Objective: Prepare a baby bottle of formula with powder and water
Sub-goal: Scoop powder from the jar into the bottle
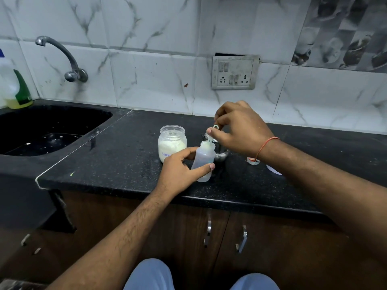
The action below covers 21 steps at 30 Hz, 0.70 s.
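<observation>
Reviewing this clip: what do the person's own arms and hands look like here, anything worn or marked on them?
Both forearms are bare, with no sleeves in view, and no gloves on either hand. The right hand has a thin orange-red thread tied round its wrist. The left hand and its wrist show nothing worn: no watch or band. I can see no rings on the fingers that show.

Pretty ordinary little kitchen. The wall (150, 65) is white marble-look tile with grey veins, plus a patch of darker patterned tiles (345, 30) up in the right corner. A grubby switch-and-socket plate (234, 72) sits in the middle of it. The tabletop (125, 164) is black speckled stone with a black sink (48, 130) sunk in on the left, under a curved metal tap (62, 59). Below are dark brown wooden cabinet doors (261, 248) with metal handles (241, 238).
</observation>
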Available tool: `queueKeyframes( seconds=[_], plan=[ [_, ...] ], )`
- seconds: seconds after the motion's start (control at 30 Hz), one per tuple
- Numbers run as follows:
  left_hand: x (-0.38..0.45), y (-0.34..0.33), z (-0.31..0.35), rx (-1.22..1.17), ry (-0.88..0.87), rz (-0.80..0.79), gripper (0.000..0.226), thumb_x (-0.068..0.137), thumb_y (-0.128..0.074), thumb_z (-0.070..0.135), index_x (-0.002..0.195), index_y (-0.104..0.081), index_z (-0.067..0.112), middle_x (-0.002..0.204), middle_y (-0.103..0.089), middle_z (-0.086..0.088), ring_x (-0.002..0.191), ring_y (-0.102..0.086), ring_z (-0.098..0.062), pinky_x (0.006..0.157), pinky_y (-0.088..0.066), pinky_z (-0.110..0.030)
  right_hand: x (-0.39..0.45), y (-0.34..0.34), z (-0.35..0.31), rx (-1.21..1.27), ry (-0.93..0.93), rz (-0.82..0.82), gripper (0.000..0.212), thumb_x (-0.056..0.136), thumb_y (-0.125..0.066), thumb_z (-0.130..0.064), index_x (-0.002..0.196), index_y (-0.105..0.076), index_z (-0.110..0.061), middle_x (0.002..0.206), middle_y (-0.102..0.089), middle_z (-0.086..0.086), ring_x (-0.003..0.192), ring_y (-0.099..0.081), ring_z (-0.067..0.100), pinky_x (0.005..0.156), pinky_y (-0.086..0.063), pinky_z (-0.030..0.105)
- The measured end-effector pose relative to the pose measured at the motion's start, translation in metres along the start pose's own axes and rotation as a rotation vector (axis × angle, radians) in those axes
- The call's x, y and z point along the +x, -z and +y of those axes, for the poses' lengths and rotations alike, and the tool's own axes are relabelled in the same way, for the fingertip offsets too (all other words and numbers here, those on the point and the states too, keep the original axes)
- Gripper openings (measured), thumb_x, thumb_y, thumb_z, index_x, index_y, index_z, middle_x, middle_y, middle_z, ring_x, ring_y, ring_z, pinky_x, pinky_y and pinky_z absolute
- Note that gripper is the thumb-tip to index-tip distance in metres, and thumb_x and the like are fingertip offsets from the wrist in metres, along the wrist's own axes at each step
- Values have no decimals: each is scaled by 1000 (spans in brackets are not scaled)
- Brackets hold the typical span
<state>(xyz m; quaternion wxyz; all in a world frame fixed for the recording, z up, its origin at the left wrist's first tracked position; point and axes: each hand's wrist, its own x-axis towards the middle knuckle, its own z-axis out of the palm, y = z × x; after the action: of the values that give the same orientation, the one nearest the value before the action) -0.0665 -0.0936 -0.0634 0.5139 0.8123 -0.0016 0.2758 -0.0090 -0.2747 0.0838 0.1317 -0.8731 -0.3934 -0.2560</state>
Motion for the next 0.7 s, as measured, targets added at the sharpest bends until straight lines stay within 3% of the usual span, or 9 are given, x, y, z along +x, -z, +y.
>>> queueKeyframes(
  seconds=[0.23, 0.37, 0.5, 0.7],
  plan=[
    [3, 0, -2, -2, 2, 10, 51, 78, -98, 51, 125, -81, 38, 103, -81, 25, 101, -75, 1, 91, -64, -33, -5, 12, -5, -219, 328, 24, 36, 98, -58, -58, 95, -84, -33, 103, -65, -12, 100, -54, 18, 69, -33, 29],
    [1, 0, -2, 14, -3, 22, 52, 78, -97, 51, 126, -81, 38, 101, -81, 25, 84, -69, 7, 73, -50, -10, -4, 16, -2, -199, 340, -1, 38, 100, -54, -60, 101, -84, -37, 94, -68, -11, 90, -54, 17, 66, -33, 30],
    [1, 0, -2, -2, -16, 32, 51, 80, -98, 45, 127, -81, 34, 101, -81, 19, 61, -58, 12, 65, -42, -8, -3, 17, 2, -89, 273, -32, 30, 99, -63, -56, 95, -84, -35, 86, -71, -9, 85, -63, 19, 63, -41, 33],
    [1, 0, -1, -7, -24, 35, 51, 80, -99, 43, 127, -81, 34, 97, -79, 21, 59, -55, 12, 63, -41, -8, -2, 16, 8, 21, 132, -64, 31, 96, -68, -58, 97, -86, -33, 79, -78, -12, 72, -67, 8, 61, -49, 31]
  ],
)
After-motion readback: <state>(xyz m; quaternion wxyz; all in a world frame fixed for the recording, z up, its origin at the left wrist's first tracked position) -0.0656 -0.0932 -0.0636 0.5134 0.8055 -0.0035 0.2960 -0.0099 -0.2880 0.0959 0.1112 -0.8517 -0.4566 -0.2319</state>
